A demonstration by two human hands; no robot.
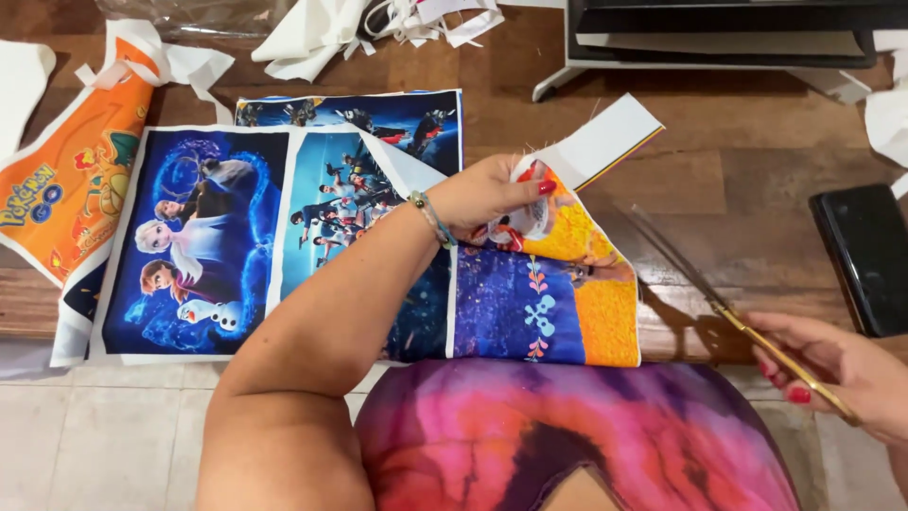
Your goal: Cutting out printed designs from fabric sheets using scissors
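From the head view, my left hand point(492, 197) reaches across the wooden desk point(757, 170) and pinches the upper edge of a printed fabric sheet point(567, 303), thumb and fingers closed on it where the cloth folds over. That sheet is purple and yellow-orange with cartoon figures, its white underside turned up into a flap point(605, 140) beyond my fingertips. It lies at the near edge of the desk, just in front of my tie-dyed top point(586, 435). A beaded bracelet point(433, 220) sits on that wrist.

My right hand point(842, 369) is off to the right, apart from the sheet, wrapped around the gold handles of a pair of scissors point(719, 303). The long blades point up and left toward the fabric without touching it; they blur, so I cannot tell whether they stand open.

To the left lie more printed sheets: a blue one with animated characters point(199, 246), a lighter blue one point(331, 208) overlapping it, a dark one point(378, 114) behind, and an orange one point(76, 189) at the far left. White scraps point(322, 33) are piled at the back, beside a dark machine point(738, 38). A black phone point(865, 255) rests at the right edge.
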